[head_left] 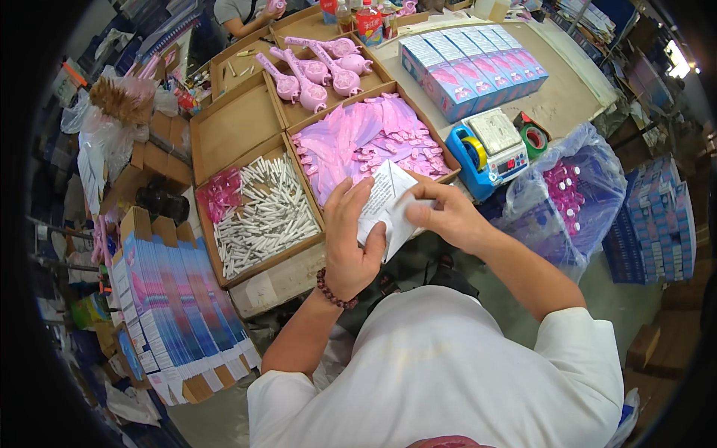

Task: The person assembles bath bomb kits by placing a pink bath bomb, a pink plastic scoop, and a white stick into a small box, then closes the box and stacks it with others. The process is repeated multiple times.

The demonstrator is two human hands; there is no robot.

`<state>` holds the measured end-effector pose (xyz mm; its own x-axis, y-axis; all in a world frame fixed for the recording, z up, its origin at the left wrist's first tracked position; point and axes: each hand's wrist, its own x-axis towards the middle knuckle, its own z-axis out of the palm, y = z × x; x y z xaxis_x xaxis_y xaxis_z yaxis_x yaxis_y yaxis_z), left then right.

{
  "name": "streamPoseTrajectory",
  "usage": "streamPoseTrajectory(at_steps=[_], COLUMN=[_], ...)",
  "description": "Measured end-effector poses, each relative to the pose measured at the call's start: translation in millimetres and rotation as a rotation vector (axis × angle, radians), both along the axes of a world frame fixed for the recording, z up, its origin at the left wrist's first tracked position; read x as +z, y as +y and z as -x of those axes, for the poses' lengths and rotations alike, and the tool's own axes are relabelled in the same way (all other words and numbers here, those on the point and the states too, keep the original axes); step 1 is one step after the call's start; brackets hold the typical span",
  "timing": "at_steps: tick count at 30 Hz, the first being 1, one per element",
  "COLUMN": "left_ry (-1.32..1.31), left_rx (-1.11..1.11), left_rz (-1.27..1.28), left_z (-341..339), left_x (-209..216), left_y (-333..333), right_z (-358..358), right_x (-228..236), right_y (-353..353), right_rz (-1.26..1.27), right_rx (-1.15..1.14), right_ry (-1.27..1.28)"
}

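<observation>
Between my two hands is a white folded piece of paper or thin card (386, 196) with small print on it; which of the two it is, I cannot tell. My left hand (348, 235), with a beaded bracelet at the wrist, holds its left side, the thumb along the lower edge. At its right side, my right hand (450, 213) grips with bent fingers and thumb. Just beyond my hands lies a cardboard tray of pink and purple plastic pieces (351, 138). Left of that, another compartment holds many small white cylinders (265, 213) and a clear pink bag (219, 196).
Pink round-headed wands (314, 71) lie in a far tray. Blue-pink boxes (470, 67) stand at the back right, near a blue tape dispenser with scale (489, 145). A plastic-lined bin of pink bottles (564, 194) stands right; flat cartons (183, 313) stand left. A co-worker (243, 16) sits across.
</observation>
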<state>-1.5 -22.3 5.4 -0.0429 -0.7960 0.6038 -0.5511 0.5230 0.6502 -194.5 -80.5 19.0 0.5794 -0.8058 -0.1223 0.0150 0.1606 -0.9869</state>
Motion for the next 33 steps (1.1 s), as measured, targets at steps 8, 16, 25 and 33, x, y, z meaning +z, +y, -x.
streamPoseTrajectory(at_steps=[8, 16, 25, 33], left_ry=[-0.102, -0.17, -0.251, -0.012], left_rx=[-0.061, -0.098, -0.103, -0.477], left_rz=[0.14, 0.065, 0.088, -0.237], left_z=[-11.1, -13.6, -9.7, -4.0], left_x=[-11.2, 3.9, 10.5, 3.9], left_y=[-5.8, -3.9, -3.9, -21.7], right_z=[-16.1, -5.2, 2.0, 40.1], right_x=[0.3, -2.9, 6.1, 1.7], right_y=[6.2, 0.5, 0.8, -11.6], right_rz=[0.129, 0.461, 0.53, 0.233], right_rx=[-0.165, 0.011, 0.008, -0.07], right_ry=[0.068, 0.139, 0.256, 0.107])
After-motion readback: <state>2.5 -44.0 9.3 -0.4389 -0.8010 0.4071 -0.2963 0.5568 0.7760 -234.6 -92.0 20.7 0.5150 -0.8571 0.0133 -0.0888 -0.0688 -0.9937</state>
